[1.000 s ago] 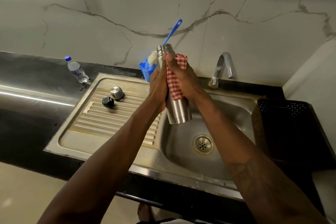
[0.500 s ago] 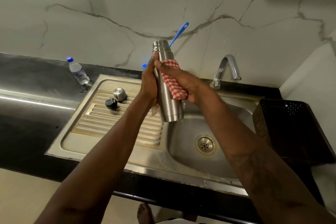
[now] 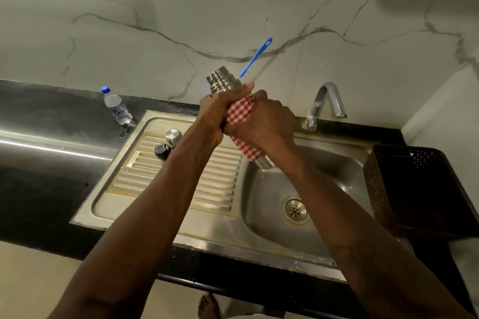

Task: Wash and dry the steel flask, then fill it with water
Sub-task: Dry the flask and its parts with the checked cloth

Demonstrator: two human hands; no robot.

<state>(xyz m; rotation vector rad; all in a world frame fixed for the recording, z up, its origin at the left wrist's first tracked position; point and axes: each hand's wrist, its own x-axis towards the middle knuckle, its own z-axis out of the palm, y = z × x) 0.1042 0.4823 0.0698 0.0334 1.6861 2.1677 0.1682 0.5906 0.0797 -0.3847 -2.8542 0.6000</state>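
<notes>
Up close, both hands clench the steel flask (image 3: 223, 81) over the sink (image 3: 274, 189), tilted: left hand (image 3: 215, 114) near its neck, right hand (image 3: 261, 122) pressing a red-checked cloth (image 3: 239, 111) around its body. Two caps (image 3: 168, 141) sit on the ribbed drainboard. Farther back, a water bottle (image 3: 116, 106) stands on the black table's rear edge, a dark basket (image 3: 414, 184) sits right, and a tap (image 3: 326, 101) meets the marble wall.

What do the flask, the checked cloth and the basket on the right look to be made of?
Flask: brushed steel, judging by its grey metallic sheen and the ridged rings at its neck. Cloth: woven fabric, probably cotton, matte red-and-white check that creases under the hands. Basket: likely dark moulded plastic, with a regular perforated lattice on its walls.
</notes>
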